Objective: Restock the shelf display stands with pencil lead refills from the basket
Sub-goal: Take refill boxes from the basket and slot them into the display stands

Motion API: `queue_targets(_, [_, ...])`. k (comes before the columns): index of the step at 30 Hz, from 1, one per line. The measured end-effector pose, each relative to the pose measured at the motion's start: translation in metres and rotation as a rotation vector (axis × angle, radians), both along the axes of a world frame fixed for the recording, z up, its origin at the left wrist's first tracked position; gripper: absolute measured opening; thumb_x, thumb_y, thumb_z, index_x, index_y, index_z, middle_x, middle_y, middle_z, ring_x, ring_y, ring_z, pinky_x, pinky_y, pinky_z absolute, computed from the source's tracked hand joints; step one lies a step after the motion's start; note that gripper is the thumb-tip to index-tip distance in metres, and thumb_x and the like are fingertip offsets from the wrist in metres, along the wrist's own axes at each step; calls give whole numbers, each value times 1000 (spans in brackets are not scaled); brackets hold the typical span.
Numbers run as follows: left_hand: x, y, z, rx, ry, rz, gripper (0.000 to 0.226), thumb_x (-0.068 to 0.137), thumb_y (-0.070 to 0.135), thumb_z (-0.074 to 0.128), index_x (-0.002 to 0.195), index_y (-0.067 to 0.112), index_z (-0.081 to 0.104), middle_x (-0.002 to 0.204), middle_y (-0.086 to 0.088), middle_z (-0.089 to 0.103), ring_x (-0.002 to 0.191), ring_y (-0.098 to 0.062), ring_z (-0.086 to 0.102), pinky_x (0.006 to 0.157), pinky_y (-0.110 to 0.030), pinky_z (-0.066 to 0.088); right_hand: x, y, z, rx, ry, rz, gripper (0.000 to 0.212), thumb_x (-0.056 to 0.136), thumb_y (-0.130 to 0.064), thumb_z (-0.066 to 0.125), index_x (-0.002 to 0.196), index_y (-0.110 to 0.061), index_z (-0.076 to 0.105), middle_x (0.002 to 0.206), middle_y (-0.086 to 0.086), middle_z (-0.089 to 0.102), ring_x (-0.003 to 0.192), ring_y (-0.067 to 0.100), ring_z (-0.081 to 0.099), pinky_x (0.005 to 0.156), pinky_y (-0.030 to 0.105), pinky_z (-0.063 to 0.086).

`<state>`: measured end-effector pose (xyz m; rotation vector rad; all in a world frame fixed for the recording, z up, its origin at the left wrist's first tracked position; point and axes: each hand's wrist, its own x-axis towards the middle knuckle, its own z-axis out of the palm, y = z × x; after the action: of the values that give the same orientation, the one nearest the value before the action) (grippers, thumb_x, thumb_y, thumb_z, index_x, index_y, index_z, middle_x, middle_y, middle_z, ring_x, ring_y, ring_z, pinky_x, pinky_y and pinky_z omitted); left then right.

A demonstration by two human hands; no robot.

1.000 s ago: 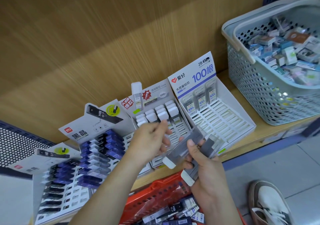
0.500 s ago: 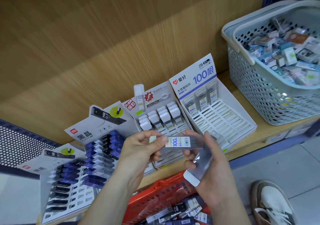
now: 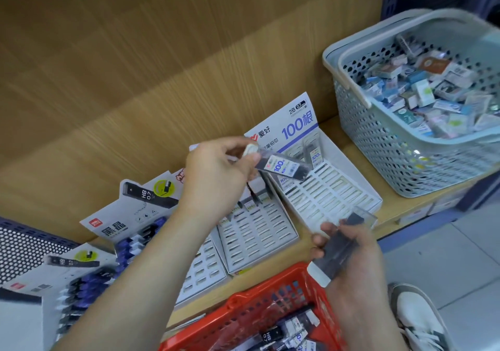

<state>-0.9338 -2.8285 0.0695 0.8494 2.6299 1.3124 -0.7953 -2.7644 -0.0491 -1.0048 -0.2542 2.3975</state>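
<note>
Two grips: left hand (image 3: 216, 179) pinches labelled refill (image 3: 284, 165), right hand (image 3: 354, 269) clasps dark refill (image 3: 339, 248).

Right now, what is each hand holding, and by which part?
The left hand pinches a lead refill case at its white-capped end. The right hand grips a second refill case around its middle.
</note>
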Motion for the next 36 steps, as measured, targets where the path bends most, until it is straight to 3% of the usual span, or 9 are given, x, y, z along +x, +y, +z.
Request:
queue_targets(2, [-2, 17, -4, -134, 164, -64, 8, 87, 20, 66, 90, 20, 74, 74, 7, 71, 68, -12, 67, 68, -26, 52, 1, 2, -3, -12, -35, -30, 21, 82, -8, 52, 101, -13, 44, 76, 6, 49, 52, 18, 55, 42, 26, 44])
queue_targets(6, [-10, 39, -29, -399, 411, -180, 17, 90, 28, 60, 83, 16, 69, 69, 0, 63, 70, -22, 57, 68, -34, 45, 2, 4, -1, 13, -76, -72, 13, 92, 2, 50, 97, -10, 48, 78, 11, 53, 57, 20, 65, 52, 31, 55])
queue_targets(9, [-16, 42, -44, -504, 494, -200, 16, 91, 30, 58, 85, 17, 67, 72, 1, 58, 73, -22, 55, 62, -30, 38, 2, 6, 2, 6, -61, -86, 14, 94, 5, 51, 101, -8, 50, 88, 16, 54, 65, 23, 70, 57, 31, 58])
queue_targets(12, [-14, 42, -49, -547, 531, -230, 15, 93, 25, 56, 88, 14, 64, 79, -2, 56, 79, -21, 52, 63, -28, 31, 4, 9, 2, 29, -62, -85, 12, 94, 6, 52, 97, -6, 53, 89, 18, 56, 68, 24, 70, 59, 31, 59])
queue_targets(19, [-16, 46, -38, -725, 531, -274, 44, 93, 23, 52, 58, 20, 26, 58, 6, 28, 68, -21, 38, 60, -29, 27, 8, 8, 2, 61, -58, -44, 13, 93, 1, 58, 106, -1, 60, 88, 16, 67, 69, 22, 72, 58, 28, 59])
queue_targets(27, [-18, 51, -39, -789, 604, -296, 24, 92, 14, 51, 70, 16, 41, 62, 4, 34, 69, -22, 44, 62, -27, 30, 2, 5, -14, 212, -201, 25, 20, 102, -8, 48, 115, -10, 63, 116, 9, 68, 95, 13, 72, 63, 27, 58])
queue_targets(30, [-18, 51, -41, -801, 665, -314, 22, 91, 12, 51, 73, 18, 41, 73, 1, 43, 71, -21, 45, 64, -28, 33, -1, 6, -13, 248, -230, 28, 21, 103, -9, 46, 117, -15, 60, 114, 10, 66, 99, 14, 70, 68, 30, 57])
queue_targets(33, [-21, 54, -43, -826, 671, -306, 23, 90, 11, 52, 71, 18, 41, 68, 2, 41, 69, -21, 46, 63, -27, 35, -2, 5, -11, 277, -246, 31, 20, 103, -9, 45, 107, -22, 60, 108, 8, 66, 102, 15, 68, 73, 31, 54])
queue_targets(36, [-24, 59, -49, -876, 615, -325, 23, 88, 14, 54, 68, 17, 42, 72, -3, 53, 71, -24, 54, 61, -29, 39, -2, 4, -11, 270, -250, 41, 20, 103, -11, 45, 114, -19, 60, 107, 9, 66, 104, 17, 67, 77, 34, 54])
